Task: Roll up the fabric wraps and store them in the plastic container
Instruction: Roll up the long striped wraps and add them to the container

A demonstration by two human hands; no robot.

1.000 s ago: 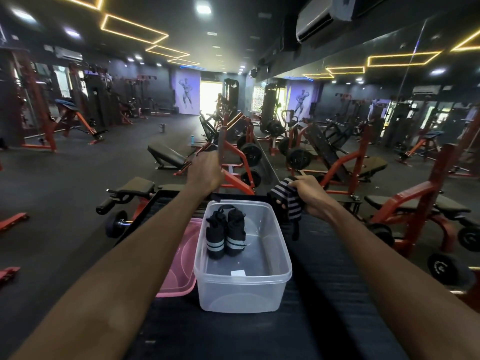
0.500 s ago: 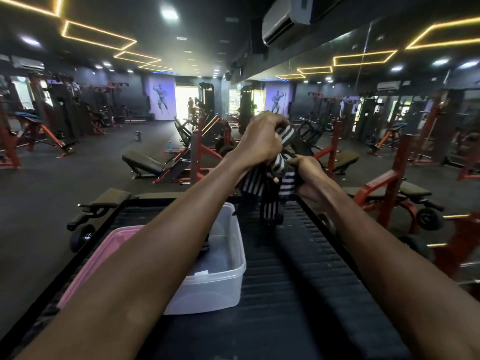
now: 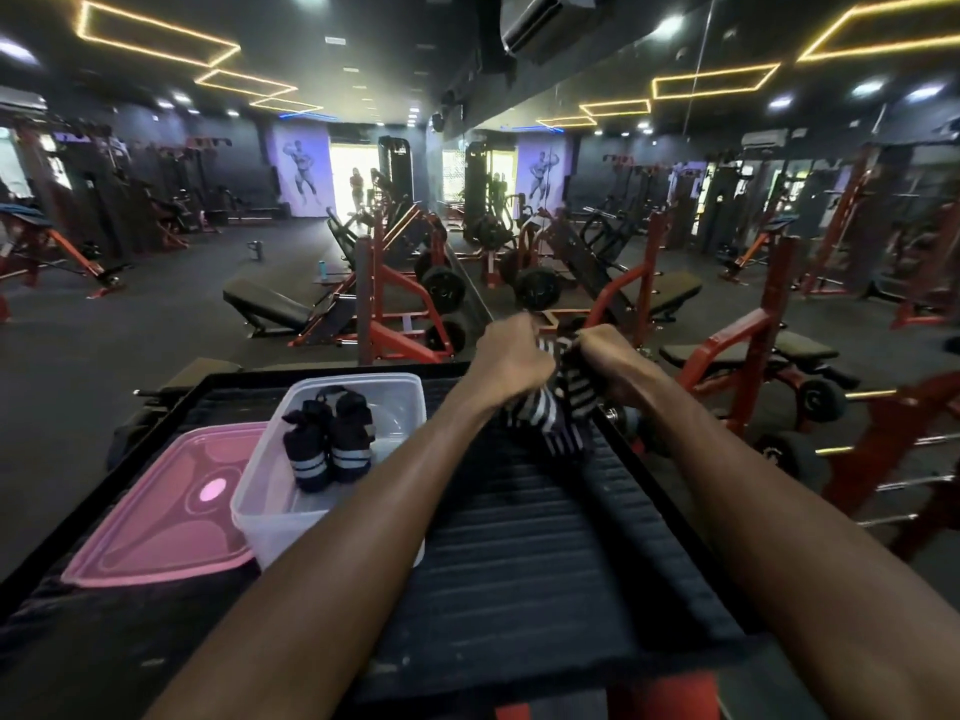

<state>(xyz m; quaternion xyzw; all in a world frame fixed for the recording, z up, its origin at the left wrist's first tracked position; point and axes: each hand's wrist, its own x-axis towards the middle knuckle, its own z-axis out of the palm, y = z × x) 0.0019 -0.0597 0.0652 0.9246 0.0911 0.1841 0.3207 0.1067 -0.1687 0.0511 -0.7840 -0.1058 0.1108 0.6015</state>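
Head view: left hand [image 3: 511, 362] and right hand [image 3: 615, 363] curled side by side on striped fabric wrap [image 3: 558, 410], held over ribbed tabletop [image 3: 545, 537] at 12 o'clock. At 10 o'clock, clear plastic container [image 3: 260, 504] with two rolled wraps [image 3: 330, 441]; pink lid [image 3: 166, 517] at 9 o'clock, touching.

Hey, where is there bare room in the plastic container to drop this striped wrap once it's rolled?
The plastic container has bare floor along its right wall and far right corner, beside the two rolled wraps. Its left middle is crowded by those rolls. The left hand and right hand grip the striped wrap over the ribbed black mat.
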